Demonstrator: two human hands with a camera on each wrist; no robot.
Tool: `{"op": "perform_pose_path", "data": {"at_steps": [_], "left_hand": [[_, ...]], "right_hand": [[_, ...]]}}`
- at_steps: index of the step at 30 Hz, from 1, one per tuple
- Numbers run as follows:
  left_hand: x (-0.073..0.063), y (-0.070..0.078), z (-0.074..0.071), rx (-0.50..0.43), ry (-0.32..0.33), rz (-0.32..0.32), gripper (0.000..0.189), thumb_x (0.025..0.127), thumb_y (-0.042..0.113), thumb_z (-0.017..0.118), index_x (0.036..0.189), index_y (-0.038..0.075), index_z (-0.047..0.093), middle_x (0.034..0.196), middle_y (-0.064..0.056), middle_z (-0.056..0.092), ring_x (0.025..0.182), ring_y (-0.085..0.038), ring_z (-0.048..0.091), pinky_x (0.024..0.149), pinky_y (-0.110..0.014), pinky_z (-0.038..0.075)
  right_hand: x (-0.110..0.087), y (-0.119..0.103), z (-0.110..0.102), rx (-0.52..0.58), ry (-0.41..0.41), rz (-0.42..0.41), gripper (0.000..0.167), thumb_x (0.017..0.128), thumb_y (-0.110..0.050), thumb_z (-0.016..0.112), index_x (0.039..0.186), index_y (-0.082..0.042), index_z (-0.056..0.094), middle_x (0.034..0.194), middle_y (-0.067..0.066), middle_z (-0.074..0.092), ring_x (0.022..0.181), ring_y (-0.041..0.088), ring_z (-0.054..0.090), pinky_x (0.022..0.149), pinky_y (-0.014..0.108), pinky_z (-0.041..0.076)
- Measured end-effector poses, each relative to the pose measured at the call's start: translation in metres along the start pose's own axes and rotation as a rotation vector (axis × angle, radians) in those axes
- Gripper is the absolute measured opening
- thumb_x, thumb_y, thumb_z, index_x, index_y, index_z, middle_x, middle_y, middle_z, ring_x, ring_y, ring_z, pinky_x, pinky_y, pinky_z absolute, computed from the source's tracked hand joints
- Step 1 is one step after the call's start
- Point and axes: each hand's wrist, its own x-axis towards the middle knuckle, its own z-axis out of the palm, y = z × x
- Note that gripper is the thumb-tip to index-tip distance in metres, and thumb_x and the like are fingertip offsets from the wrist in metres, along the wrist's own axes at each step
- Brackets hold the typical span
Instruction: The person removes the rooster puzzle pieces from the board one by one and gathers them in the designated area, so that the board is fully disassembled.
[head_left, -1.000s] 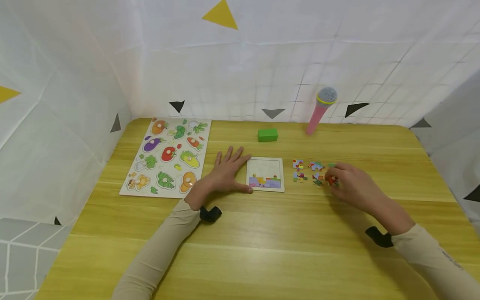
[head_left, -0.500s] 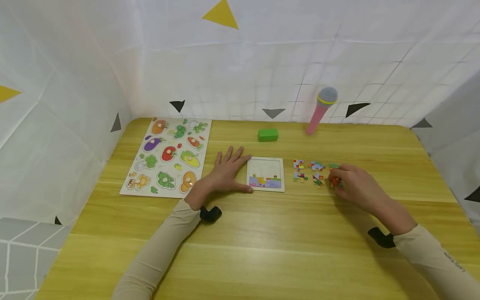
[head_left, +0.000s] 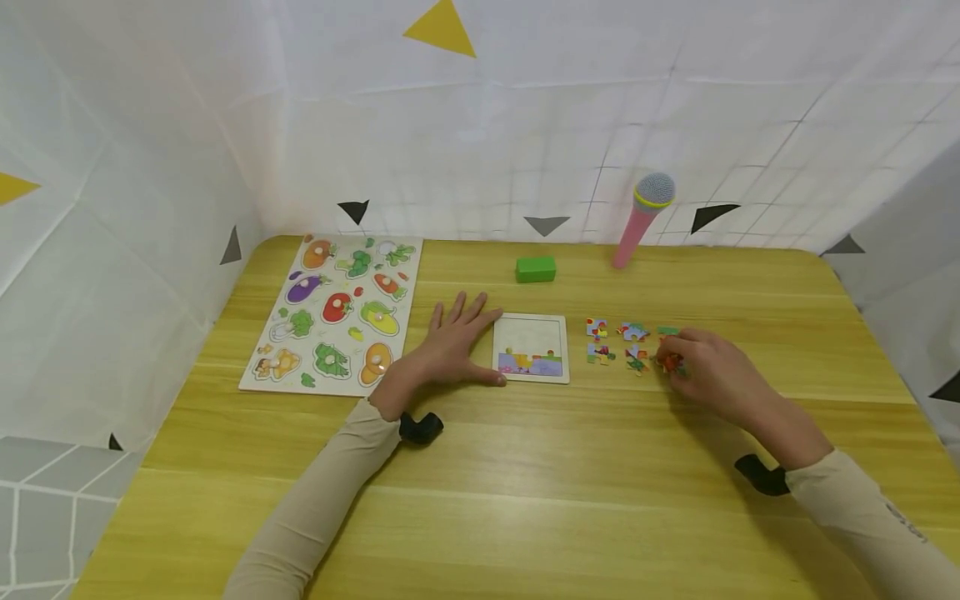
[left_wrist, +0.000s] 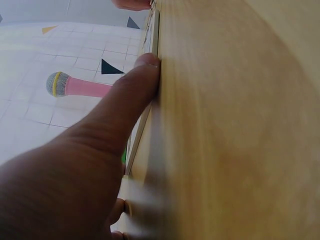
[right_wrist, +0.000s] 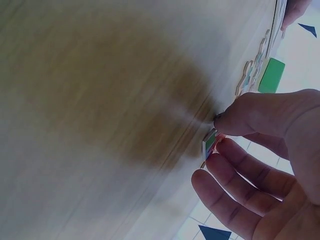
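Observation:
My left hand (head_left: 450, 350) lies with its fingers spread on the table. Its index finger and thumb touch the left side of a small square puzzle frame (head_left: 565, 350), whose bottom row holds fitted pieces. The thumb (left_wrist: 135, 82) lies along the frame's edge in the left wrist view. To the right, my right hand (head_left: 712, 375) pinches a red and green jigsaw piece (head_left: 672, 364) close over the tabletop. In the right wrist view, that jigsaw piece (right_wrist: 209, 143) shows between thumb and curled fingers. Several loose jigsaw pieces (head_left: 634, 332) lie between the frame and this hand.
A vegetable peg board (head_left: 352, 335) lies at the left of the table (head_left: 525, 500). Behind the frame sits a green block (head_left: 536, 269). A pink toy microphone (head_left: 636, 233) stands at the back edge, before a white curtain (head_left: 480, 150).
My right hand has shifted slightly right with the red and green jigsaw piece, away from the neighbouring loose piece, then stayed nearly still. The left hand has not moved.

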Motion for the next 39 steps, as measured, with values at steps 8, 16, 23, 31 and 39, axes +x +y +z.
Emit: {"op": "perform_pose_path", "data": {"at_steps": [8, 16, 23, 31, 39], "left_hand": [[0.000, -0.001, 0.001, 0.000, 0.015, 0.011, 0.109, 0.076, 0.068, 0.075, 0.161, 0.022, 0.024, 0.168, -0.010, 0.003, 0.151, -0.035, -0.010, 0.116, -0.058, -0.009], [0.000, -0.001, 0.002, 0.003, 0.015, 0.011, 0.109, 0.076, 0.069, 0.074, 0.161, 0.022, 0.024, 0.168, -0.010, 0.002, 0.151, -0.035, -0.010, 0.116, -0.058, -0.009], [0.000, -0.001, 0.001, -0.006, 0.009, 0.006, 0.108, 0.077, 0.067, 0.075, 0.161, 0.022, 0.024, 0.168, -0.010, 0.002, 0.151, -0.035, -0.011, 0.116, -0.058, -0.009], [0.001, -0.001, 0.001, -0.006, 0.008, 0.011, 0.108, 0.077, 0.067, 0.075, 0.161, 0.022, 0.023, 0.168, -0.010, 0.001, 0.151, -0.035, -0.011, 0.116, -0.058, -0.010], [0.001, -0.002, 0.002, 0.002, 0.010, 0.011, 0.109, 0.077, 0.069, 0.074, 0.161, 0.023, 0.023, 0.168, -0.009, 0.001, 0.151, -0.035, -0.010, 0.116, -0.059, -0.009]], "right_hand": [[0.001, -0.001, -0.002, 0.011, -0.038, 0.037, 0.025, 0.070, 0.004, 0.080, 0.088, -0.011, 0.073, 0.086, 0.002, 0.063, 0.073, 0.022, 0.060, 0.059, 0.043, 0.049], [0.001, -0.004, -0.003, 0.008, -0.029, 0.027, 0.025, 0.070, 0.003, 0.081, 0.090, -0.010, 0.074, 0.087, 0.003, 0.063, 0.073, 0.021, 0.060, 0.061, 0.043, 0.049], [0.009, -0.013, -0.001, 0.030, 0.010, -0.008, 0.023, 0.071, 0.004, 0.079, 0.090, -0.008, 0.073, 0.079, 0.000, 0.058, 0.067, 0.014, 0.052, 0.057, 0.034, 0.045], [0.022, -0.022, 0.001, 0.032, 0.010, -0.046, 0.022, 0.072, 0.003, 0.078, 0.091, -0.008, 0.072, 0.089, 0.005, 0.065, 0.066, 0.014, 0.054, 0.056, 0.035, 0.047], [0.039, -0.036, 0.003, 0.044, -0.035, -0.066, 0.020, 0.075, 0.001, 0.078, 0.093, -0.006, 0.072, 0.093, 0.008, 0.067, 0.073, 0.022, 0.062, 0.064, 0.040, 0.052]]}}
